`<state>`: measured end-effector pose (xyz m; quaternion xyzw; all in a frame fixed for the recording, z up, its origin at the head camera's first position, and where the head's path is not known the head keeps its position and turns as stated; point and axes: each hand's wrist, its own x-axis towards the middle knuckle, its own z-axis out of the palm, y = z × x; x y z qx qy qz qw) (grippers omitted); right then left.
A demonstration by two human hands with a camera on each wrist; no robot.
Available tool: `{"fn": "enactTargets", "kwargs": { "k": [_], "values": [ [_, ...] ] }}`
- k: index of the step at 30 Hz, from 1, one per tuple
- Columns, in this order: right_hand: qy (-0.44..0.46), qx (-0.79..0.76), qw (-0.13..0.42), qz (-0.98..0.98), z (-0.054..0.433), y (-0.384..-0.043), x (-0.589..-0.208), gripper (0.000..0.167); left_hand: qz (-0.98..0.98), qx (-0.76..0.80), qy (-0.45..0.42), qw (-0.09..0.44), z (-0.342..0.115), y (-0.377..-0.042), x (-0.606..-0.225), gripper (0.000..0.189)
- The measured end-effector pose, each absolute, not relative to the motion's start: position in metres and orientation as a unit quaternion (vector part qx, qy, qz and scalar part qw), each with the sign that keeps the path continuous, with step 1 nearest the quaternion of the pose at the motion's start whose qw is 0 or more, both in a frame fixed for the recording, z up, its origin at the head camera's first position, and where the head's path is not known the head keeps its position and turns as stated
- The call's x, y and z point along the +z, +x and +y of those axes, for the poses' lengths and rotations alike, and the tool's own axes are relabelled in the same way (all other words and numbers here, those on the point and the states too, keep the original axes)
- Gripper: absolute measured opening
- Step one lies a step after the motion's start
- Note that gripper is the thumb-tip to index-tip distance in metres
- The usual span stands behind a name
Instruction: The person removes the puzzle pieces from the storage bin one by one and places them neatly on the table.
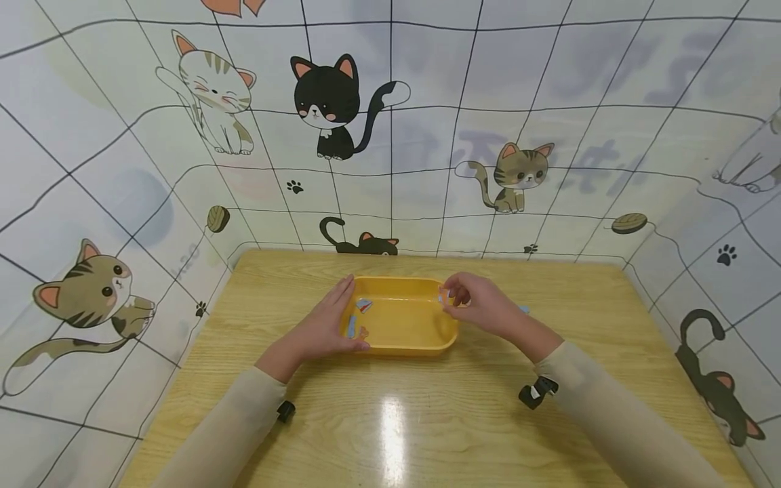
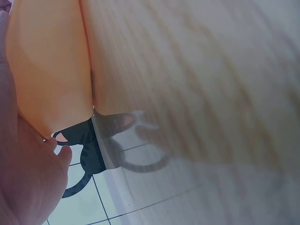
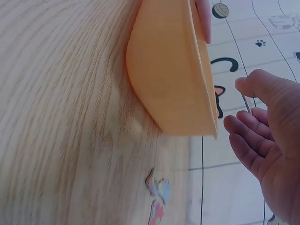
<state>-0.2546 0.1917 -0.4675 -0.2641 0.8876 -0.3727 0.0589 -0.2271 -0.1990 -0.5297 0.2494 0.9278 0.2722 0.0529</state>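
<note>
Readable text: none | cat-print wall (image 1: 421, 190): pale letter-like marks (image 1: 601, 154) (too faint to make out)

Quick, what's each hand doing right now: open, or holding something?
Left hand: open, resting against the yellow tray's left end.
Right hand: closed, pinching a small colored piece.

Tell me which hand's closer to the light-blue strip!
The left hand, beside the strip; the right hand is at the opposite end of the yellow rectangular plastic tray.

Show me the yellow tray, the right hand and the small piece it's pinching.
Yellow tray (image 1: 407, 322): head view, bare floor.
Right hand (image 1: 485, 304): head view, back of the hand.
Small piece (image 1: 443, 297): head view, visible face.
</note>
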Motion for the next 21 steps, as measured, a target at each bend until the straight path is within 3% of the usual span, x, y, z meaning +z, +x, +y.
{"fn": "enactTargets", "kwargs": {
  "k": [21],
  "values": [
    [-0.221,-0.353,-0.007,0.909,0.252,-0.248,-0.479,0.039,0.927,0.274,0.249,0.056,-0.199,-0.229,-0.532,0.145]
  ]
}}
